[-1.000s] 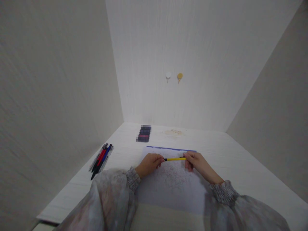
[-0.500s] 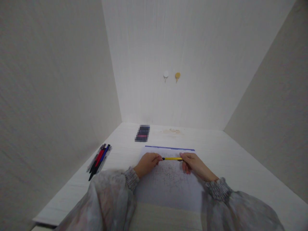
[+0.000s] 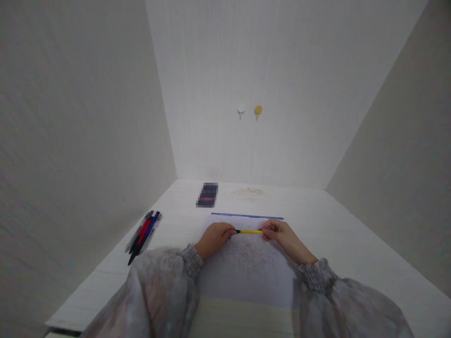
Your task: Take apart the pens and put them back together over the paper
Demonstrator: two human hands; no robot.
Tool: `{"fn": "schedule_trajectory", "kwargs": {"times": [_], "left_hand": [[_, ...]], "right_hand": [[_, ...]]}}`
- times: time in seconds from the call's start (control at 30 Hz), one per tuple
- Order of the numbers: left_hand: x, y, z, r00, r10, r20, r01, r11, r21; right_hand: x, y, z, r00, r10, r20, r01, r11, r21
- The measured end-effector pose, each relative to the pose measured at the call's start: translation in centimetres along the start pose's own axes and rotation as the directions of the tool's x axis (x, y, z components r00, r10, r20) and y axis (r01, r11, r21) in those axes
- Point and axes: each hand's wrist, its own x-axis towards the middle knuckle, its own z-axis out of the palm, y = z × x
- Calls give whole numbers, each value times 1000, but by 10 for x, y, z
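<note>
Two hands, left hand (image 3: 214, 238) and right hand (image 3: 280, 234), pinch slim yellow pen (image 3: 251, 231) ends.

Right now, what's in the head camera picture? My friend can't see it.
The left hand and the right hand each pinch one end of a yellow pen, held level over a scribbled sheet of paper on a white table. A bunch of pens lies to the left, and two small hooks are on the back wall.
</note>
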Motion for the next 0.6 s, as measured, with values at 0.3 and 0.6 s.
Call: {"fn": "schedule_trajectory", "kwargs": {"times": [0.3,0.6], "left_hand": [[2,-4,2,998,51,-37,-51,999,3],[1,-3,-1,996,63,-61,-61,998,31]], "right_hand": [[2,8,2,988,130,88,-122,989,-89],[0,-5,3,999,-15,-32,13,998,-62]]}}
